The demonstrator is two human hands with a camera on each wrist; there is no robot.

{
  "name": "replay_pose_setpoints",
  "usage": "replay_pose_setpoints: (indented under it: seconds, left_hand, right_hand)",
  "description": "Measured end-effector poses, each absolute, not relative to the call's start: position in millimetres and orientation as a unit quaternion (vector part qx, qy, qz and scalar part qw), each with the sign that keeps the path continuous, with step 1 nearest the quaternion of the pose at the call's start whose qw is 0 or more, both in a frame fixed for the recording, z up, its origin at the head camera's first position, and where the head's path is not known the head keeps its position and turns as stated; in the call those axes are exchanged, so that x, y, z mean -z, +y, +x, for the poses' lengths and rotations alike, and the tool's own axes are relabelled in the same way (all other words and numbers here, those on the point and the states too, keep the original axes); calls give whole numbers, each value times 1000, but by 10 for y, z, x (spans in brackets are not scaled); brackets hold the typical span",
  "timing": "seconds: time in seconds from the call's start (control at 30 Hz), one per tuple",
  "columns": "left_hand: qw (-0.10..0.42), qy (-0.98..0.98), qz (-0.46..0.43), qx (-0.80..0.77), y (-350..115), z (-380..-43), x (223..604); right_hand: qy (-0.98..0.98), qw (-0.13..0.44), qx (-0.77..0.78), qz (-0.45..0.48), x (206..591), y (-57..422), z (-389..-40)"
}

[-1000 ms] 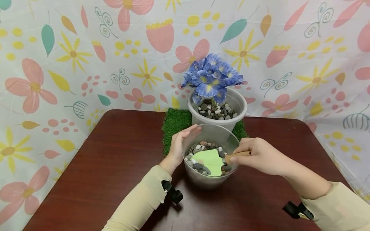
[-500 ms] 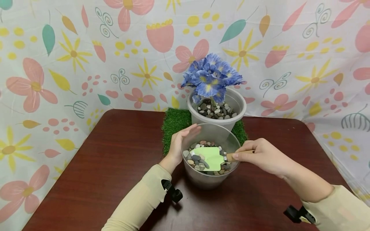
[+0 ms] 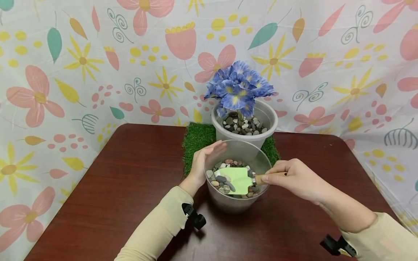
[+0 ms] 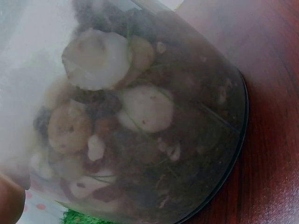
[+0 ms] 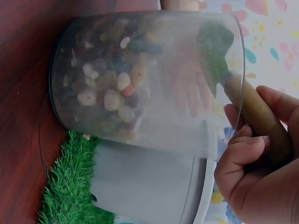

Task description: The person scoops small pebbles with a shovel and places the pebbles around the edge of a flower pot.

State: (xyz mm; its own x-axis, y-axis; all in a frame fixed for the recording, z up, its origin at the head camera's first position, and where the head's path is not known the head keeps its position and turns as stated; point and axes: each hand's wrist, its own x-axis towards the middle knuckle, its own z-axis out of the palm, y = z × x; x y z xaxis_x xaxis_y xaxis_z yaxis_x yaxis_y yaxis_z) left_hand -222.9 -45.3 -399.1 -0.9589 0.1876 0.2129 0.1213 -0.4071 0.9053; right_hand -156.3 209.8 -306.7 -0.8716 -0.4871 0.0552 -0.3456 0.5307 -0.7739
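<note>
A clear, cloudy-walled container (image 3: 228,206) of pebbles stands on the table. My left hand (image 3: 197,165) rests on its left side, fingers extended along the wall near the rim; through the wall they show in the right wrist view. My right hand (image 3: 295,179) grips the wooden handle (image 5: 257,112) of a small garden trowel, thumb along the top. The trowel's light green blade (image 3: 241,179) is inside the container, below the rim and over the pebbles. Several grey and tan stones (image 3: 222,179) lie on its left part.
Right behind the container, a white pot (image 3: 253,138) holds blue flowers (image 3: 240,88) and pebbles. It stands on a green artificial grass mat (image 3: 197,139). The dark red wooden table (image 3: 130,181) meets a floral cloth (image 3: 81,90) at the back.
The trowel blade has lifted and levelled out, with several stones now showing on it. My right hand has shifted slightly right; my left hand has stayed at the container's side.
</note>
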Motion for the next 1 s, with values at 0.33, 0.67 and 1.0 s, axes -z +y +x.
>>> replay_pose_setpoints:
  seconds: [0.33, 0.67, 1.0]
  left_hand:
    - [15, 563, 135, -815, -448, -2228, 3997]
    - [18, 553, 133, -822, -445, -2228, 3989]
    - [12, 555, 144, -819, -456, -2226, 3989]
  right_hand:
    - [873, 107, 425, -215, 3065, 2085, -1558]
    - [867, 101, 439, -211, 3070, 2110, -1565]
    - [864, 4, 406, -297, 3134, 2052, -1577]
